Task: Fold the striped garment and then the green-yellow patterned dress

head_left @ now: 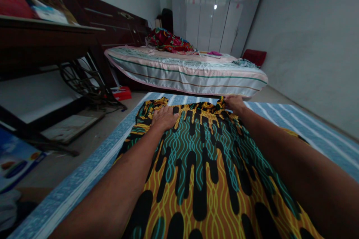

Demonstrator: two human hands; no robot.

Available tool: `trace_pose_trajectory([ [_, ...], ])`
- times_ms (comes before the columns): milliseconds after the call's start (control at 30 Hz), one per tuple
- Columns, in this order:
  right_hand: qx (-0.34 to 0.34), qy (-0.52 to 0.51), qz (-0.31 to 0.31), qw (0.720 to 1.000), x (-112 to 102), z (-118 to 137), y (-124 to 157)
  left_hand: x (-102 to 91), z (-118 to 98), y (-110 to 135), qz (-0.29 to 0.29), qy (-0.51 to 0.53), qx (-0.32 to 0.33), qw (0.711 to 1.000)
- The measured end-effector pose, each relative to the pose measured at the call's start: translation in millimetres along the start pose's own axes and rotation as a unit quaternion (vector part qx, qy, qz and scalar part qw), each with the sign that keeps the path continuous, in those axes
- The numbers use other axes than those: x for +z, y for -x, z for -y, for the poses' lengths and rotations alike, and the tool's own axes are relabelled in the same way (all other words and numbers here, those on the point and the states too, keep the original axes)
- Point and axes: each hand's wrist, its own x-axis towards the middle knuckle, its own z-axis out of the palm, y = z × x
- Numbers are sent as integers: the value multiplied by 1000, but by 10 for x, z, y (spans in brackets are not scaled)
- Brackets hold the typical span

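A garment point(196, 157) with a wavy orange, black and teal print lies spread on a blue striped sheet point(283, 114). It looks like a dress or a long top; its lower part runs out of view at the bottom. My left hand point(165, 117) lies flat on its upper left part, beside a bunched piece of the cloth. At the far right corner of the garment, my right hand point(235, 104) pinches a gathered bit of its edge between thumb and fingers. My right forearm covers part of the garment's right side.
Beyond the striped sheet stands a bed point(185, 78) with a pale striped cover and a crumpled red floral blanket point(169, 40). A sewing machine table point(53, 31) with an iron treadle is at the left. White wardrobes point(207, 11) line the back; a wall closes the right.
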Motion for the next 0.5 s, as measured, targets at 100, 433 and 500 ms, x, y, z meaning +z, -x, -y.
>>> trace_pose_trajectory([
  [100, 9, 68, -5, 998, 17, 28, 87, 3, 1, 3, -1, 0, 2, 1000],
  [433, -38, 227, 19, 973, 12, 357, 169, 28, 3, -22, -6, 3, -1, 1000],
  [500, -50, 245, 52, 967, 66, 426, 135, 26, 1, -19, -7, 3, -3, 1000],
])
